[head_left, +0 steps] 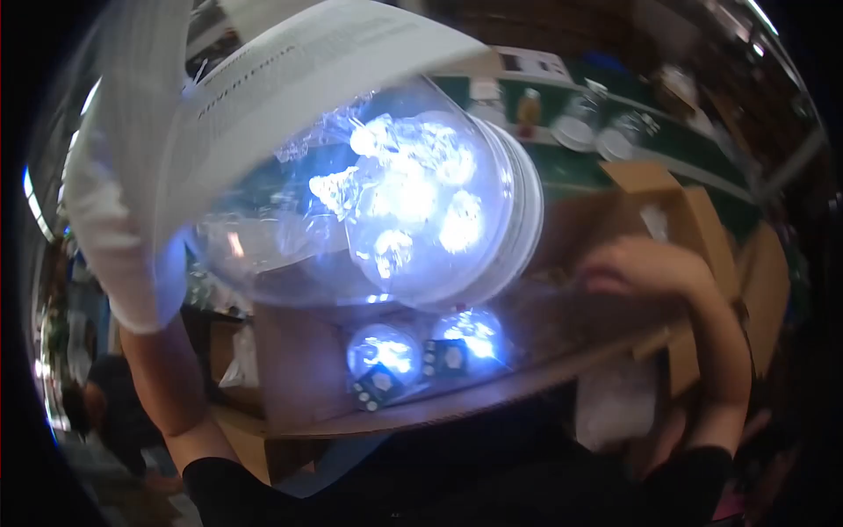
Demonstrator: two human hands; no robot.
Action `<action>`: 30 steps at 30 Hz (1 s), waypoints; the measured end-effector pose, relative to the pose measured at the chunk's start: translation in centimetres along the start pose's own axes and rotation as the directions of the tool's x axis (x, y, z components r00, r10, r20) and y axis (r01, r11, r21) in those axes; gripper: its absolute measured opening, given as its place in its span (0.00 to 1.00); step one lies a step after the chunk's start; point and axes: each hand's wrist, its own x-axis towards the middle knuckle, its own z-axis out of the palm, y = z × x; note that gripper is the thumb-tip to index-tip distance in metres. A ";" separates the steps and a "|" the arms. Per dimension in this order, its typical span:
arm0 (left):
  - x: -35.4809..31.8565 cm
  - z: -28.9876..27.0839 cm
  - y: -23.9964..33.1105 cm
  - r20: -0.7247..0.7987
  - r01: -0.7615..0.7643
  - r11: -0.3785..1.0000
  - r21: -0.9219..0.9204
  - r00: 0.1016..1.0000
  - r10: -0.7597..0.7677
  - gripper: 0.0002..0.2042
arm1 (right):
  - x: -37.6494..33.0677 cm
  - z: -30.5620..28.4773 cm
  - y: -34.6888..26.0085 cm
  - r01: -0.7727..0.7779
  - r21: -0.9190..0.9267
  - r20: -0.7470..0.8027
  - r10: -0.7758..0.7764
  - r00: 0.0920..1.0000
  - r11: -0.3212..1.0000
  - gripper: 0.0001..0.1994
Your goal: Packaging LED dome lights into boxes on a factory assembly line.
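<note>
Close up, a large clear globe point(290, 255) with a pale ridged rim holds glowing white faceted lights point(404, 198). My left hand point(132, 237), in a white glove, holds it at its left side; the fingers are largely hidden behind a white printed tag point(290, 70) hanging across the globe. My bare right hand point(645, 268) is apart from the globe, over the right part of an open cardboard box point(303, 369). Motion blurs its fingers, and I cannot see whether anything is in them. Inside the box lie two more lit clear globes point(384, 347) with dark square cards point(446, 357).
Beyond the box runs a green work surface point(562, 167) with clear domes point(575, 132) and a small amber bottle point(529, 112). Raised cardboard flaps point(702, 228) stand at the right. Another person in dark clothing point(123, 413) is at the lower left.
</note>
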 end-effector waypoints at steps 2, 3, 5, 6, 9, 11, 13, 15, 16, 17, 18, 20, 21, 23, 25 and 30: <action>1.5 3.9 0.3 -0.091 0.119 0.987 -0.105 0.988 -0.129 0.11 | 0.7 -0.2 -1.2 -0.149 0.081 0.041 0.146 0.988 0.985 0.15; -1.3 11.8 8.3 0.039 0.362 0.917 -0.167 0.932 -0.361 0.06 | -7.1 0.7 4.0 -0.254 0.018 0.249 0.242 0.938 0.967 0.15; -0.8 14.2 5.8 0.049 -0.111 0.965 -0.238 0.991 0.126 0.06 | -1.5 4.2 6.4 -0.185 0.171 0.154 0.159 0.975 0.968 0.16; -1.6 13.7 6.1 0.299 0.214 0.960 -0.178 0.942 -0.154 0.07 | -0.6 5.0 6.6 -0.187 0.180 0.150 0.161 0.976 0.966 0.16; -4.3 16.2 6.1 0.339 0.271 0.933 -0.237 0.923 -0.182 0.07 | 2.7 6.1 5.9 -0.172 0.139 0.179 0.147 0.973 0.975 0.16; -5.1 16.9 5.5 0.367 0.457 0.866 -0.202 0.855 -0.366 0.06 | 5.2 7.2 5.3 -0.166 0.112 0.212 0.139 0.967 0.980 0.16; -5.2 18.0 4.5 0.347 0.529 0.803 -0.275 0.833 -0.430 0.06 | 6.9 6.5 6.9 -0.178 0.084 0.232 0.155 0.960 0.980 0.17; -5.4 18.6 4.4 0.353 0.546 0.779 -0.309 0.826 -0.439 0.06 | 5.8 8.0 8.5 -0.180 0.052 0.258 0.161 0.953 0.982 0.17; -5.3 18.7 4.4 0.347 0.557 0.760 -0.334 0.823 -0.450 0.06 | 9.0 8.2 6.4 -0.175 0.032 0.267 0.161 0.950 0.984 0.17; -5.1 18.5 4.7 0.390 0.543 0.801 -0.251 0.814 -0.430 0.05 | 8.8 8.8 6.4 -0.171 0.012 0.277 0.161 0.947 0.985 0.17; -5.4 18.7 4.9 0.375 0.461 0.870 -0.175 0.848 -0.374 0.05 | 9.1 9.6 6.4 -0.160 -0.011 0.293 0.157 0.943 0.987 0.17; -5.7 19.4 5.2 0.378 0.308 0.946 -0.095 0.891 -0.252 0.05 | 9.9 9.4 8.2 -0.142 -0.054 0.328 0.152 0.932 0.988 0.17; -5.9 19.9 5.2 0.403 0.284 0.953 -0.100 0.888 -0.223 0.06 | 9.7 10.1 9.2 -0.125 -0.073 0.350 0.143 0.926 0.989 0.18; -6.0 20.7 6.1 0.449 0.247 0.959 -0.135 0.878 -0.163 0.06 | 7.6 10.7 11.8 -0.100 -0.114 0.379 0.136 0.915 0.988 0.18; -7.1 22.7 5.9 0.450 0.081 0.974 -0.213 0.893 0.024 0.03 | 5.4 11.9 11.9 -0.097 -0.149 0.406 0.151 0.901 0.984 0.18; -11.4 26.7 5.2 0.540 -0.069 0.974 -0.217 0.822 0.179 0.05 | 3.4 6.3 8.2 -0.384 -0.068 0.450 0.372 0.812 0.921 0.21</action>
